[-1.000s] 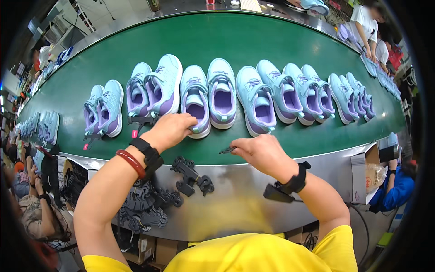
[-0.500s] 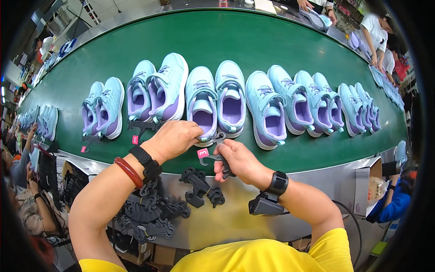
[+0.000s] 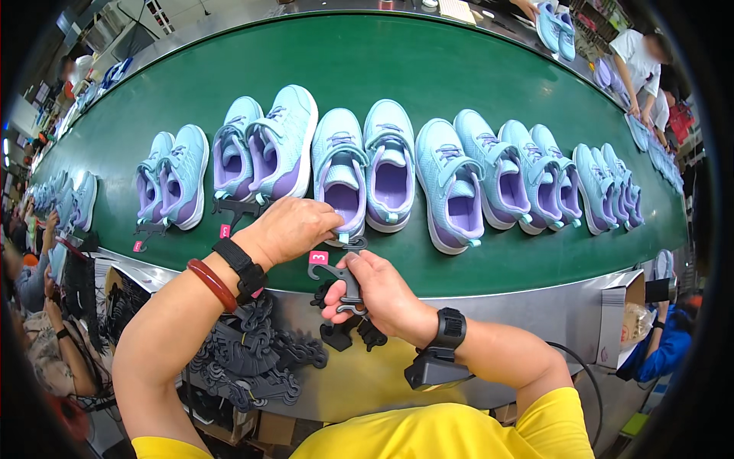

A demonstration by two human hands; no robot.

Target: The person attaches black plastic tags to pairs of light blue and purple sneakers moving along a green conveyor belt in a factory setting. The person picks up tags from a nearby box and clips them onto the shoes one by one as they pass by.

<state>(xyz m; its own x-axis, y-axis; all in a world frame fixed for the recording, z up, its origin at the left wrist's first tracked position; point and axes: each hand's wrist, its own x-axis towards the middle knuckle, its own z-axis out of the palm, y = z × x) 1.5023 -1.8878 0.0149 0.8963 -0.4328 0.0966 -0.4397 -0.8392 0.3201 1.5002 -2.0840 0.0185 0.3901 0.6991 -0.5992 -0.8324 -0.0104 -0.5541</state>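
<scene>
Nearest to me on the green belt stands a pair of light-blue and lilac sneakers: the left sneaker point(image 3: 340, 168) and the right sneaker point(image 3: 388, 168). My left hand point(image 3: 294, 229) is closed at the left sneaker's heel, thumb and fingers pinching its back edge. My right hand point(image 3: 382, 294) grips a dark plastic shoe hanger point(image 3: 349, 281). A pink tag point(image 3: 319, 258) sits on the hanger's left side. The hanger's upper looped end is right beside the left sneaker's heel; whether it is hooked on, I cannot tell.
More sneaker pairs line the green belt point(image 3: 367, 69) on both sides; two pairs at left point(image 3: 267, 149) have hangers with pink tags. A heap of dark hangers point(image 3: 248, 356) lies on the metal ledge point(image 3: 428, 356). A cardboard box point(image 3: 619, 321) stands right. Other people work around the belt.
My right hand has moved left and slightly down with the hanger, turning it. My left hand has stayed at the sneaker's heel. Across the belt, a person's sneakers have shifted.
</scene>
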